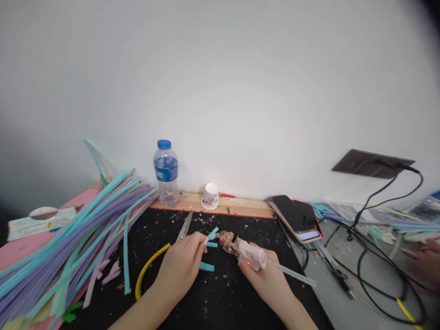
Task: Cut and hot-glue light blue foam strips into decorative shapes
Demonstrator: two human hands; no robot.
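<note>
My left hand (187, 259) is closed over the black mat (220, 302), pinching a small piece with light blue strips (212, 233) sticking out to the right. A separate short blue strip (206, 266) shows just below its fingers. My right hand (263, 275) is wrapped round a pale pink glue gun (252, 255). The gun's nozzle end is crusted with coloured bits and points left, close to the blue strips. From its back a clear glue stick (292, 272) juts out to the right. Scissors (184, 227) with a yellow handle lie beyond and beside my left hand.
Long blue and purple strips (103, 224) are heaped at the left. A water bottle (166, 174) and a paper cup (210, 196) stand by the wall. Phones (297, 217), black cables (360, 256) and a socket plate (371, 163) are at the right. Another person's hand (429, 261) shows at the right edge.
</note>
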